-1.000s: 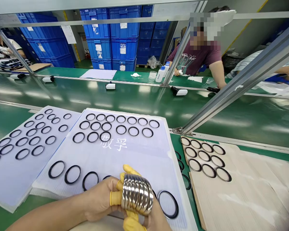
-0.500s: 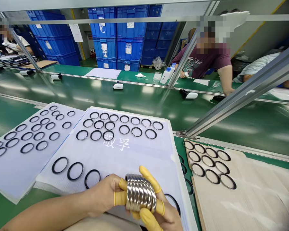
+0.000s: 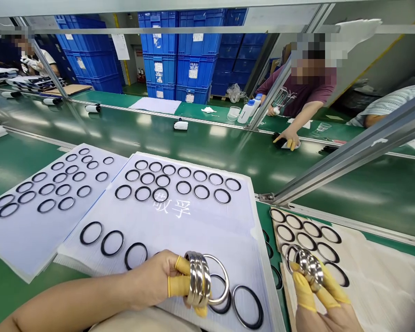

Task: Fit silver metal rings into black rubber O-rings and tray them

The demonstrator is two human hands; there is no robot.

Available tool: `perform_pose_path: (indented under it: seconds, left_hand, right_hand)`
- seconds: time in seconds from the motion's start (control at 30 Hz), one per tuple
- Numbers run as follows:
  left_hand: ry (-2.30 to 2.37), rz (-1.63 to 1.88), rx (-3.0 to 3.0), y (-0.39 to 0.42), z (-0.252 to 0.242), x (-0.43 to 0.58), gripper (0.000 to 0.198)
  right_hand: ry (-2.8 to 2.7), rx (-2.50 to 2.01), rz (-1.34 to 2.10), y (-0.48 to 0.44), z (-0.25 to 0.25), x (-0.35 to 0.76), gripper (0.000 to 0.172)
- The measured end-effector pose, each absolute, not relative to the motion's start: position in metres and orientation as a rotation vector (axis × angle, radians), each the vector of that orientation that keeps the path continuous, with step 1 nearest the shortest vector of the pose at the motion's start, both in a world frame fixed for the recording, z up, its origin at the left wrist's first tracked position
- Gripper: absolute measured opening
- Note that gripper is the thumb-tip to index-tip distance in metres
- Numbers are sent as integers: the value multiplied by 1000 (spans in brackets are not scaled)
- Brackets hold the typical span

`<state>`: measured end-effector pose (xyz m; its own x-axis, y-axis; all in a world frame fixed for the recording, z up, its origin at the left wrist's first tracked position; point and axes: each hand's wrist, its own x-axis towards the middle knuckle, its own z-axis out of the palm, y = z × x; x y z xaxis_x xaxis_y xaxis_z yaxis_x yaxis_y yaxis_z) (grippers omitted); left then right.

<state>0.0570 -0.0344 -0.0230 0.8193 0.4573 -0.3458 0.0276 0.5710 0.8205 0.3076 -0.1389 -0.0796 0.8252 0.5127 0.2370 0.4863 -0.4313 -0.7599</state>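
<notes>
My left hand (image 3: 159, 279), in yellow finger cots, is closed around several shiny metal rings (image 3: 197, 280) above the front of a white sheet (image 3: 124, 212). One of those rings is tipped outward, showing its opening. To the right, my right hand (image 3: 320, 302), also in yellow finger cots, grips a smaller stack of metal rings (image 3: 311, 266). It hovers over the near rows of black-edged rings on a paper-covered board (image 3: 380, 276). A black ring (image 3: 260, 318) lies on the white sheet between my hands; another is partly hidden behind the left-hand rings.
Rows of black rings cover parts of the white sheet and a second sheet (image 3: 17, 246) at left. A slanted metal post (image 3: 332, 152) rises at right. Beyond lies a green conveyor (image 3: 131, 133) carrying small black-and-white items; across it, a co-worker's hand (image 3: 288, 137) touches one.
The single ring stack has been split between my hands. My right hand has moved right with its share, over the board. The co-worker's arm has swung left to an item on the conveyor.
</notes>
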Motion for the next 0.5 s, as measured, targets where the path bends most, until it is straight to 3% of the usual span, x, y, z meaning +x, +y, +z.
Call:
perform_pose_path:
  seconds: [0.1,0.23,0.33,0.5]
  left_hand:
    - [542,273,937,-34,-21,56,38]
    - [521,279,921,-34,-21,56,30]
    - [522,289,918,-35,-21,56,32]
    - [507,307,926,-34,-22,56,40]
  right_hand:
    - [-661,-2302,171,-126,-108,341,46]
    - [-685,-2377,380,-113,-136,361,37]
    - [-642,-2369,332,-112,-130,359,38]
    - [-502,-2221,304,-136,-91,325,52]
